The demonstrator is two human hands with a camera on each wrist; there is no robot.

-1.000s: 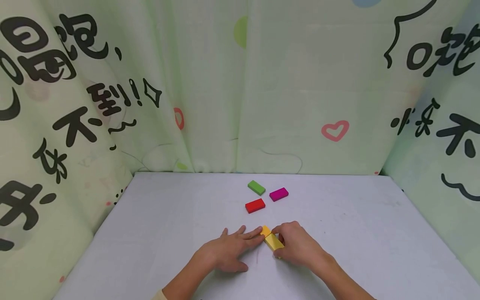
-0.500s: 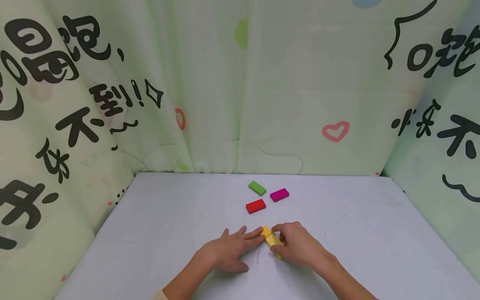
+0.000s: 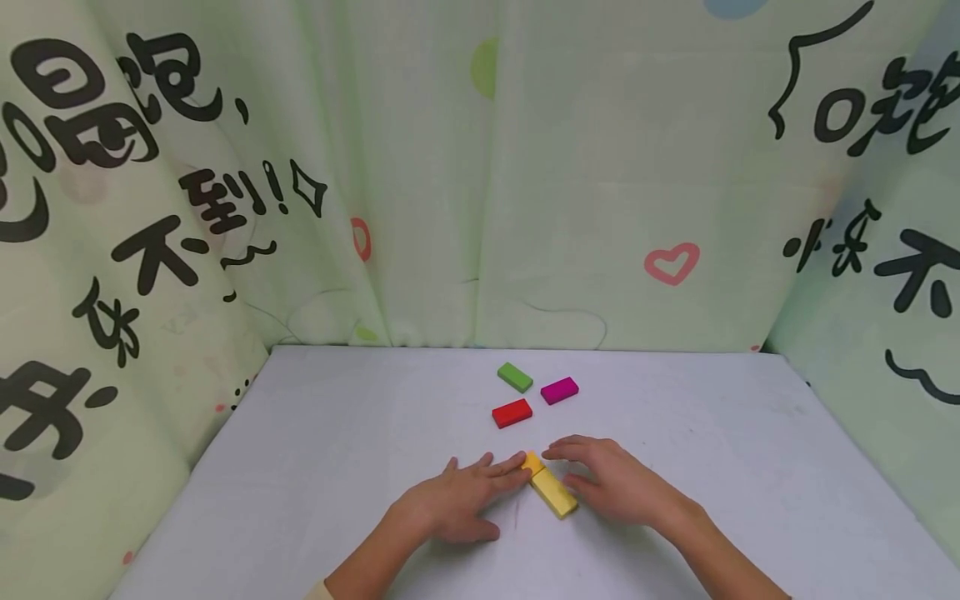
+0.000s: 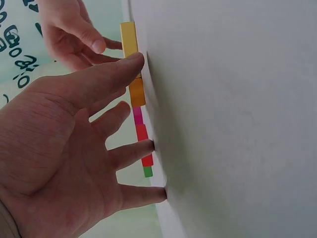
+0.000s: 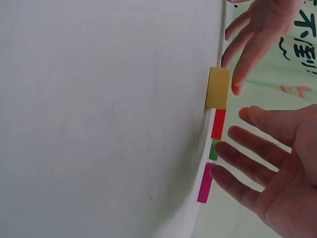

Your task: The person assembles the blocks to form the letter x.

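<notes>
On the table, a yellow block point(image 3: 555, 495) and an orange block point(image 3: 532, 461) lie end to end in one slanting line. My left hand point(image 3: 467, 504) is spread flat beside them, its straight index and middle fingertips right at the orange block. In the left wrist view the thumb crosses in front of where the yellow block point(image 4: 129, 37) meets the orange block point(image 4: 137, 92). Just right of the pair, my right hand point(image 3: 622, 482) has its fingers extended and holds nothing. The right wrist view has the yellow block point(image 5: 218, 88) apart from that hand's fingers point(image 5: 247, 161).
Beyond the hands lie a red block point(image 3: 512, 413), a green block point(image 3: 515, 377) and a magenta block point(image 3: 559, 391), grouped loosely. The white table point(image 3: 360, 400) ends at a pale green printed curtain point(image 3: 570, 167) along the back and both sides.
My right hand has released the yellow block, its fingers straightening as it shifted a little to the right. The left hand and the other blocks have hardly moved.
</notes>
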